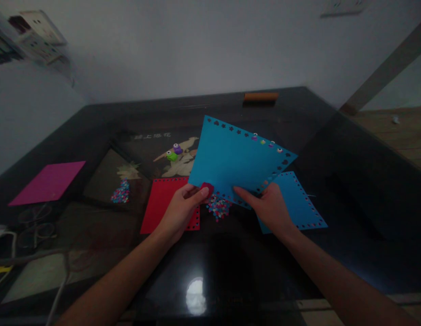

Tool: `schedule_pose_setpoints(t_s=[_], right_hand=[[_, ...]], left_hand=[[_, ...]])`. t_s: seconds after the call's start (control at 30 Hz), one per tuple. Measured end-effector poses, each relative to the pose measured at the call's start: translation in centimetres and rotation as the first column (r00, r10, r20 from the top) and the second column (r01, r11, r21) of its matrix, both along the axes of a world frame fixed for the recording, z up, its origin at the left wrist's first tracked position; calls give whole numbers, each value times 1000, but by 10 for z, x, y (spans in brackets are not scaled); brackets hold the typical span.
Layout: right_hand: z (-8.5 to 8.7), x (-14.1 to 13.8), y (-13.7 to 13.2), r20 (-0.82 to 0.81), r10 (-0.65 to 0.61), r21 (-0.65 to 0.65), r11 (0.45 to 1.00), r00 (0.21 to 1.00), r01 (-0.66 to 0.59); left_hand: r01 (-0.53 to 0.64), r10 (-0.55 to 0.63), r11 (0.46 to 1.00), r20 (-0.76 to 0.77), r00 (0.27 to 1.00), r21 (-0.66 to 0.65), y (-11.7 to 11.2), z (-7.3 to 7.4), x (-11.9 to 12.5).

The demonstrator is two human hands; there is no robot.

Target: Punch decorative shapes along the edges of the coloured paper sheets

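A sheet of blue paper [237,160] is held up tilted above the table, with small punched shapes along its edges. My left hand [183,203] is closed, its thumb on a small dark pink craft punch [206,189] at the sheet's lower left edge. My right hand [269,206] grips the lower right edge, fingers partly hidden behind the paper. Under the sheet lies a pile of tiny coloured paper cutouts [218,208]. A red sheet [162,201] with punched edges lies beneath my left hand, and another blue sheet [300,203] lies beneath my right.
Small green [171,156] and purple [177,148] pieces with eye-like spots sit on the table. A pink sheet [49,183] and a second cutout pile [121,192] lie left, near glasses [36,226] and cables [62,283]. An orange-brown roll [261,97] lies at the back.
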State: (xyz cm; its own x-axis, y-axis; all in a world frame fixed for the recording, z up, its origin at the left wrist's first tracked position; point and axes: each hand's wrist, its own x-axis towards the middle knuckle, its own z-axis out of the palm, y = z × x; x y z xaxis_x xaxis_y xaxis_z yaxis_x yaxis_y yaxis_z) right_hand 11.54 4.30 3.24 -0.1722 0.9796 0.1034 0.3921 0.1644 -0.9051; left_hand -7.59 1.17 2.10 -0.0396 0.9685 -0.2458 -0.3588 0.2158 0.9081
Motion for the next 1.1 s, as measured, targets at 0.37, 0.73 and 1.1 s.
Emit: schedule_pose_setpoints(t_s=[0.37, 0.73, 1.1], right_hand=[[0, 1, -1, 35, -16, -23, 1000, 999, 17], [0, 1, 0, 67, -26, -35, 999, 997, 29], [3, 0, 0, 51, -16, -16, 1000, 999, 17]], left_hand=[[21, -20, 1000, -22, 1000, 8, -1, 0, 0], [20, -19, 999, -25, 1000, 27, -1, 0, 0], [29, -27, 999, -79, 996, 27, -1, 1, 0]])
